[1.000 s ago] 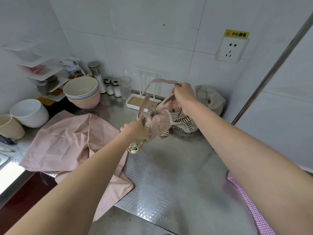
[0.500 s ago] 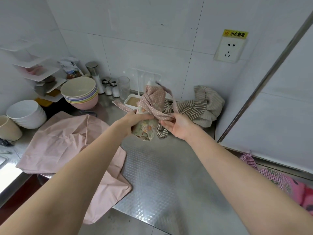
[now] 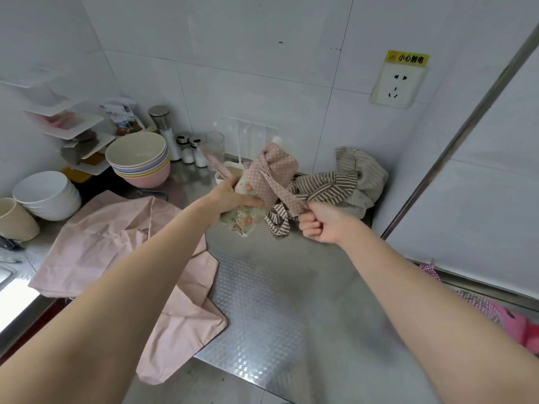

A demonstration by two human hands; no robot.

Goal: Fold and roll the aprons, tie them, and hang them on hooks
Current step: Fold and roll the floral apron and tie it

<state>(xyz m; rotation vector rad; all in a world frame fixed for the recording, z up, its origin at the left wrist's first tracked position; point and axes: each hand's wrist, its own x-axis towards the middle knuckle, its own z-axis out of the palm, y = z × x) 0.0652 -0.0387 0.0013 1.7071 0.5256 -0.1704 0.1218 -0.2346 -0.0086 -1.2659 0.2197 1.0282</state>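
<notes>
A rolled pink dotted apron [image 3: 271, 173] with a floral lining is held upright above the steel counter. My left hand [image 3: 230, 196] grips the roll around its lower part. My right hand [image 3: 316, 224] is closed in a fist on the apron's dotted strap [image 3: 287, 196], which runs taut from the roll down to the right. A second strap end sticks out to the upper left of the roll. A plain pink apron [image 3: 116, 246] lies spread flat on the counter at left. A striped apron [image 3: 347, 185] is heaped against the back wall.
Stacked pastel bowls [image 3: 140, 158], white bowls [image 3: 46, 193] and a beige cup [image 3: 14, 220] stand at the left. Shakers and a glass line the back wall by a white rack [image 3: 248, 135]. A wall socket [image 3: 398, 83] is upper right. Pink checked cloth [image 3: 495, 313] hangs at right.
The roll has been wrapped with the strap. My right hand moved from above the roll down to its right side and closed into a fist, pulling the strap tight.
</notes>
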